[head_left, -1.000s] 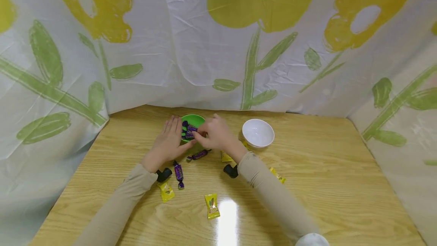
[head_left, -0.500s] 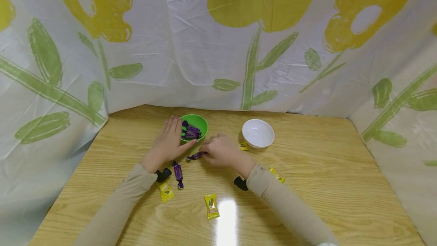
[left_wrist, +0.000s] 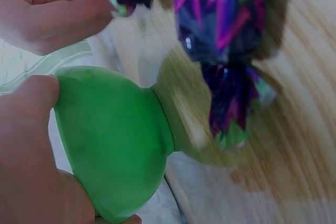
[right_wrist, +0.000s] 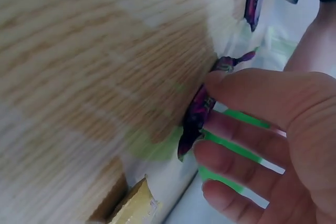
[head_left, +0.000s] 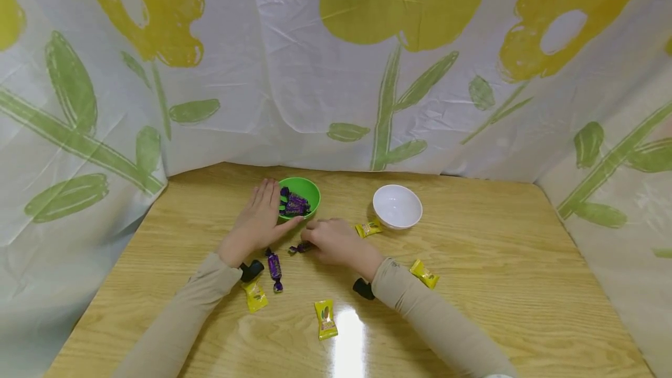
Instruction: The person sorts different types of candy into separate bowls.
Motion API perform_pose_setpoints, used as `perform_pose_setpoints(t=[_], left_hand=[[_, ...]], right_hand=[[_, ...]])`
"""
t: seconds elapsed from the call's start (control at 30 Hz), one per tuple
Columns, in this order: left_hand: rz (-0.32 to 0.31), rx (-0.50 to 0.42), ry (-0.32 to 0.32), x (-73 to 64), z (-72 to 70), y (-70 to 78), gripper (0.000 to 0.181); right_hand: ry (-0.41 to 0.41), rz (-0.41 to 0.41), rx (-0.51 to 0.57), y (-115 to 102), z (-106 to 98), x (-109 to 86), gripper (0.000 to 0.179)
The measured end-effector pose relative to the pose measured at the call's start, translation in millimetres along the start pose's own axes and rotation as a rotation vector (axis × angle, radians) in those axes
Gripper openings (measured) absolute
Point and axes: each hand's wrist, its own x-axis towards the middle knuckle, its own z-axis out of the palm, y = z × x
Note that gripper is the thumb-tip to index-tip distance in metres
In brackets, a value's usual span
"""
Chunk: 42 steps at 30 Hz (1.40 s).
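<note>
My left hand holds the green bowl, its fingers along the left side and its thumb on the near rim. Several purple-wrapped candies lie inside the bowl. Just in front of it, my right hand pinches another purple-wrapped candy between thumb and index finger, close over the table; the remaining fingers are loosely bent. One twisted end of this candy shows past the fingertips in the head view. A further purple-wrapped candy lies near my left wrist.
A white bowl stands to the right of the green one. Yellow candy packets lie about the wooden table: one by the white bowl, one beside my right sleeve, one in front, one by my left wrist. A flowered cloth hangs behind.
My right hand has left the green bowl, come down toward me and taken hold of the purple-wrapped candy on the table. My left hand has stayed at the bowl.
</note>
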Motion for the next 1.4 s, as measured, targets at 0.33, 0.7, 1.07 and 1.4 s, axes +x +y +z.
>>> perform_pose_setpoints(t=[0.33,0.7,1.07,1.4], left_hand=[[-0.007,-0.009,-0.01,0.2,-0.6,1.4,0.104],[0.002,-0.003,0.005,-0.4,-0.8,2.3,0.104],[0.029,0.025,-0.024,-0.9,-0.3,0.1,0.097],[0.01,-0.008,0.004,-0.8,0.6,0.1,0.102]], right_hand=[[-0.036,-0.037,0.076,3.8,0.4,-3.5,0.019],[-0.039,-0.134,0.317,22.8,-29.2,-7.5,0.016],[0.185,-0.091,0.451,41.0,-36.1,11.8,0.016],[0.3,0.214,0.569,48.1,-11.3,40.5,0.012]])
